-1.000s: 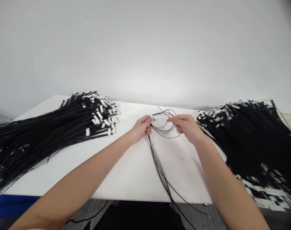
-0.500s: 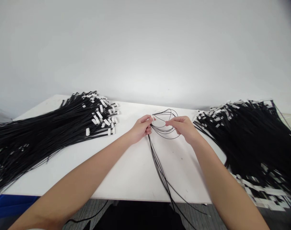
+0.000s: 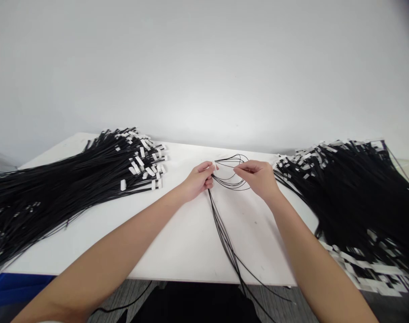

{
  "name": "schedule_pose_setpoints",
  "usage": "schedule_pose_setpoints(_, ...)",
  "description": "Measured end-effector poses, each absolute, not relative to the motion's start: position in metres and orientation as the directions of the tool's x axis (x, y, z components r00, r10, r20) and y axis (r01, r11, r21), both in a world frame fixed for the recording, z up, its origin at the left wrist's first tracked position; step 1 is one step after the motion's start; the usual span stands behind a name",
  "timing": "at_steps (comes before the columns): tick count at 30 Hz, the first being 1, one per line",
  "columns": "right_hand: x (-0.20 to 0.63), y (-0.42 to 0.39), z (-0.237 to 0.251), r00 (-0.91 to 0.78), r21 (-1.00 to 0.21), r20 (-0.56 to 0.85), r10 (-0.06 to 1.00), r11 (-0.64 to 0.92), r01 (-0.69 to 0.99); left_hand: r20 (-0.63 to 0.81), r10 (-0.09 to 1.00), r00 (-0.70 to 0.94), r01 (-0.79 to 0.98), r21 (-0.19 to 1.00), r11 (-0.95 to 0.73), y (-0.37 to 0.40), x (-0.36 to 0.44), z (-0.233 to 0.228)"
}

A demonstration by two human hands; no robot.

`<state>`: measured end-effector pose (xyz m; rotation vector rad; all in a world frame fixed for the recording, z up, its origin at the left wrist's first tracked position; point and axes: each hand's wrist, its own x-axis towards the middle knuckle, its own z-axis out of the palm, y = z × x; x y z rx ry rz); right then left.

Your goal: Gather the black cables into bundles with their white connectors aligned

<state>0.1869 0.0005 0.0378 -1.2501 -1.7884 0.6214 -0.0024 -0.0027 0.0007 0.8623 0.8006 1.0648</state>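
Note:
Between finger and thumb, my left hand [image 3: 198,181] grips a small white connector [image 3: 214,166] over the middle of the table. Several thin black wires [image 3: 230,186] loop out from it to the right and come back. More of the black wires [image 3: 221,229] hang below that hand and run over the table's front edge. My right hand [image 3: 256,177] is closed in a pinch at the right side of the loops, on a black wire. Its fingers hide the exact point of the pinch.
A large heap of black wires with white connectors [image 3: 90,175] covers the left of the white table [image 3: 177,237]. Another such heap [image 3: 352,188] lies at the right. A grey-white wall [image 3: 204,80] stands behind. Something blue [image 3: 19,287] shows below the table at left.
My right hand has shifted slightly up and to the right, and the wire loops have drawn in a little. My left hand keeps its place with the connector.

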Motion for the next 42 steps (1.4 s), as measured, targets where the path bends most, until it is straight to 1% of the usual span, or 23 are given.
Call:
schedule_pose_setpoints(2,0.187,0.001,0.036,-0.185,-0.656,0.517,0.836,0.525,0.542,-0.133,0.948,0.288,-0.395,0.886,0.244,-0.003,-0.003,0.000)
schedule_pose_setpoints(4,0.188,0.002,0.035,-0.256,-0.522,0.628,0.735,0.641,0.562,-0.134,0.947,0.292,-0.401,0.882,0.248,-0.002,-0.003,0.000)
schedule_pose_setpoints(6,0.190,0.002,0.034,-0.310,-0.425,0.668,0.676,0.689,0.587,-0.140,0.944,0.298,-0.407,0.876,0.258,-0.002,-0.003,0.001)
schedule_pose_setpoints(9,0.191,0.001,0.033,-0.347,-0.330,0.665,0.661,0.677,0.658,-0.151,0.935,0.321,-0.401,0.873,0.278,-0.002,-0.003,0.002)
schedule_pose_setpoints(11,0.191,0.000,0.032,-0.364,-0.287,0.659,0.658,0.668,0.687,-0.152,0.928,0.340,-0.393,0.874,0.287,-0.002,-0.004,0.003)
schedule_pose_setpoints(19,0.188,0.000,0.023,-0.410,-0.171,0.649,0.641,0.648,0.742,-0.123,0.885,0.449,-0.329,0.898,0.292,-0.005,-0.004,0.007)
schedule_pose_setpoints(30,0.182,-0.001,0.015,-0.445,-0.185,0.633,0.634,0.681,0.708,-0.140,0.838,0.527,-0.314,0.885,0.345,-0.007,-0.009,0.011)
schedule_pose_setpoints(34,0.183,-0.001,0.013,-0.455,-0.170,0.629,0.630,0.683,0.710,-0.136,0.837,0.529,-0.320,0.882,0.346,-0.008,-0.009,0.012)
schedule_pose_setpoints(37,0.181,-0.001,0.013,-0.457,-0.137,0.625,0.634,0.664,0.735,-0.147,0.846,0.512,-0.326,0.879,0.349,-0.007,-0.008,0.010)
schedule_pose_setpoints(39,0.180,-0.001,0.014,-0.443,-0.085,0.662,0.605,0.648,0.757,-0.161,0.860,0.484,-0.336,0.873,0.353,-0.005,-0.007,0.008)
schedule_pose_setpoints(42,0.178,-0.002,0.019,-0.409,0.013,0.765,0.497,0.624,0.781,-0.186,0.885,0.427,-0.368,0.858,0.358,-0.002,-0.006,0.004)
